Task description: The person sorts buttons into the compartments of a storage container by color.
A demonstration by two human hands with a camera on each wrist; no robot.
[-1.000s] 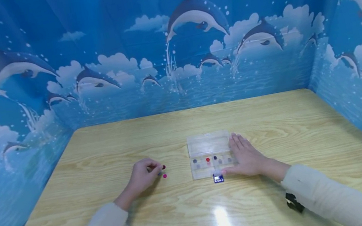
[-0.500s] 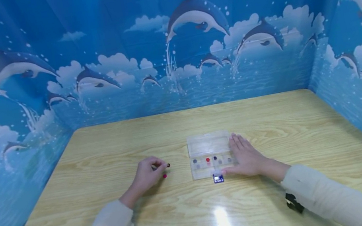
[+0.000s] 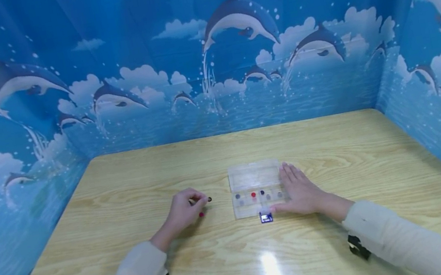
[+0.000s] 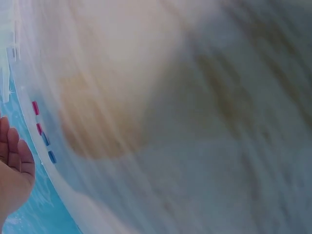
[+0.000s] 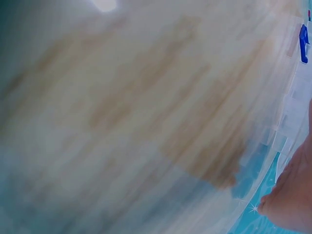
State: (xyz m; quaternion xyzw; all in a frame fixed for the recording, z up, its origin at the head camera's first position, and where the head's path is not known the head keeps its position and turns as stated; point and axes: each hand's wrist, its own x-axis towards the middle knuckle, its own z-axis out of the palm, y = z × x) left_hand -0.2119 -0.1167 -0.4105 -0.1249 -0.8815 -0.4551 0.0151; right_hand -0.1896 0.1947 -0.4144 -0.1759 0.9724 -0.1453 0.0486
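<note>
In the head view my left hand (image 3: 186,208) is raised a little over the table, pinching a small dark round piece (image 3: 210,199) at its fingertips. A pink piece (image 3: 201,214) lies just below that hand. The left wrist view shows small pink pieces (image 4: 35,108) and blue pieces (image 4: 52,157) on the table beside the hand; the held piece is hidden there. My right hand (image 3: 301,192) rests with extended fingers along the right side of a clear plastic box (image 3: 240,211), its lid (image 3: 253,174) laid back. Several red and dark pieces sit in the compartments.
A blue clasp (image 3: 266,217) sticks out at the box's front edge. The wood-grain table (image 3: 173,269) reaches back to a blue dolphin-print curtain (image 3: 181,115) that encloses three sides. A bright reflection lies on the tabletop in front of the box.
My left hand has moved right, toward the box, carrying the dark piece away from the pink one. My right hand and the box have stayed in place.
</note>
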